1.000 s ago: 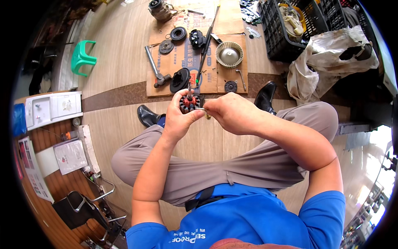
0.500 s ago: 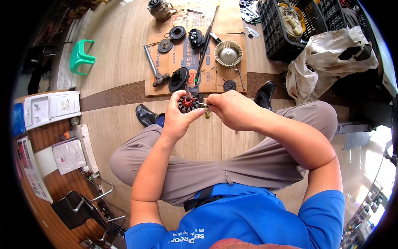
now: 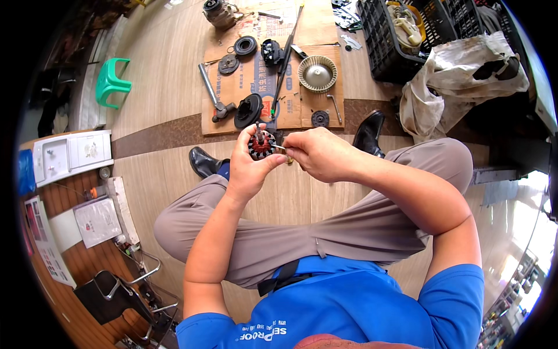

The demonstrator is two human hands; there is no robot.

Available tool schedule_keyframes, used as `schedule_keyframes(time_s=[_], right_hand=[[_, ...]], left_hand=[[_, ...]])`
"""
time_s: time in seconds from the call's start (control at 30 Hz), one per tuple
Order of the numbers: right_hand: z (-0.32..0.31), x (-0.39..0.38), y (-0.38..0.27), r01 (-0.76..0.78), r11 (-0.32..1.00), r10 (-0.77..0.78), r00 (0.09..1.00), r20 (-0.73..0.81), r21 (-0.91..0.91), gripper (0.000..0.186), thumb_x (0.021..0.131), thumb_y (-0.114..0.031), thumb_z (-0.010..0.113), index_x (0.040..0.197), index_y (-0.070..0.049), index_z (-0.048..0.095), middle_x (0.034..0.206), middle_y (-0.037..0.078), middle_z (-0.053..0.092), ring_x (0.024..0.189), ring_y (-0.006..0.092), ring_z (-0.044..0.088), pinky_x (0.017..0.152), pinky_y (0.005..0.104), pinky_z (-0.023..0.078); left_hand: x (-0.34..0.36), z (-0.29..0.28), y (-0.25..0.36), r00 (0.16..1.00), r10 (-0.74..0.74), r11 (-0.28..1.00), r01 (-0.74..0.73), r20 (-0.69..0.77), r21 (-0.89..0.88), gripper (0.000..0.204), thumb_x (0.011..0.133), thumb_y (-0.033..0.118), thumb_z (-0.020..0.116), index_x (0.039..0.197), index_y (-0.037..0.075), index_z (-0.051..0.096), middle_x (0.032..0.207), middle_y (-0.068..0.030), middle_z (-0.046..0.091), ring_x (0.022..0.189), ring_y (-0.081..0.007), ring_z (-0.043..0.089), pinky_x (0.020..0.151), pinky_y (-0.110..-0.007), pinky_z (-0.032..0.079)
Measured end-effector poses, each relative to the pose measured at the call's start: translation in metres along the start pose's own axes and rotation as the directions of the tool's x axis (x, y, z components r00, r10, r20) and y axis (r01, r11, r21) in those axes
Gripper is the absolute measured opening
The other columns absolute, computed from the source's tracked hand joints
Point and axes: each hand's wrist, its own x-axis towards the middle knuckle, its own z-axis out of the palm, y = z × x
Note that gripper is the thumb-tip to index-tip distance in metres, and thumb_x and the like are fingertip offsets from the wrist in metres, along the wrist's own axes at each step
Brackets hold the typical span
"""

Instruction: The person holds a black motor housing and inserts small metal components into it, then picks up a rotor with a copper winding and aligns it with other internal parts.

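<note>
My left hand is curled round a motor armature with reddish windings, a dark slotted rim and a shaft pointing up and away from me. In my right hand, thumb and fingers pinch a thin metal tool. The tool's tip reaches the right side of the armature; its handle end is hidden in the fingers. Just beyond my hands, a black round flanged part lies on a flattened cardboard sheet.
The cardboard carries a hammer, a fan wheel, a small black disc, a ratchet-like rod and a motor housing. Black crates and a stained cloth lie right; a green stool stands left.
The armature has tilted slightly, its shaft now more toward me. My right hand has shifted a little left, with the tool still against the armature.
</note>
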Motion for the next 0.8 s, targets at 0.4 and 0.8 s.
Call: schedule_keyframes(time_s=[0.4, 0.8], right_hand=[[-0.004, 0.000, -0.011, -0.055, 0.998, 0.055, 0.998, 0.003, -0.011, 0.019, 0.093, -0.020, 0.057, 0.095, -0.004, 0.067, 0.087, 0.021, 0.068, 0.087, 0.0412, 0.065, 0.077, 0.0487, 0.051], [0.009, 0.000, -0.008, 0.001, 1.000, -0.003, 0.996, -0.088, -0.016, 0.018, 0.093, -0.014, 0.057, 0.104, -0.003, 0.067, 0.086, 0.024, 0.065, 0.084, 0.0431, 0.063, 0.072, 0.0453, 0.050]], left_hand=[[-0.002, -0.002, -0.005, 0.996, 0.090, 0.996, -0.090, 0.002, 0.006, 0.061, 0.077, 0.003, 0.083, 0.124, 0.005, 0.045, 0.105, -0.0025, 0.062, 0.094, -0.0093, 0.062, 0.083, -0.025, 0.054], [-0.002, 0.002, -0.008, 0.979, 0.199, 0.980, -0.199, -0.053, 0.013, 0.061, 0.078, 0.007, 0.083, 0.125, 0.004, 0.044, 0.107, -0.0033, 0.059, 0.094, -0.0101, 0.061, 0.084, -0.025, 0.053]])
